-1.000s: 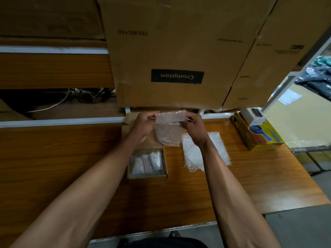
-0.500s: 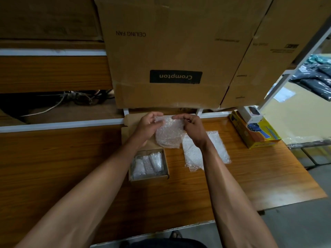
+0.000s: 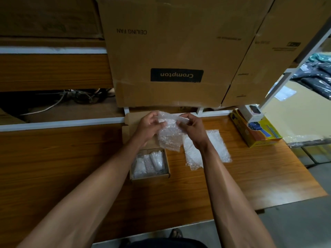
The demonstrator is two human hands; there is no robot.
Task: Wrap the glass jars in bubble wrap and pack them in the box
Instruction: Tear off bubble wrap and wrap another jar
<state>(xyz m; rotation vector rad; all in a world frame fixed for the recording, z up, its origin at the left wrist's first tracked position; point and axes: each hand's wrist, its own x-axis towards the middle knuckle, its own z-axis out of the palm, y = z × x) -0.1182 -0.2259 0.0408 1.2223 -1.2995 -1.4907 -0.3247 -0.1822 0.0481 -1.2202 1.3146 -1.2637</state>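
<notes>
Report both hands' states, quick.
Left hand: holding the bubble wrap.
Right hand: pinching the same wrap.

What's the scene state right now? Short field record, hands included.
left hand: grips the bubble wrap piece at its left edge
right hand: grips the same piece at its right edge
bubble wrap piece: held above the table, jar inside not discernible
small box: open, on the table, holds wrapped bundles
spare bubble wrap: flat on the table, right of the small box
yellow carton: far right on the table
</notes>
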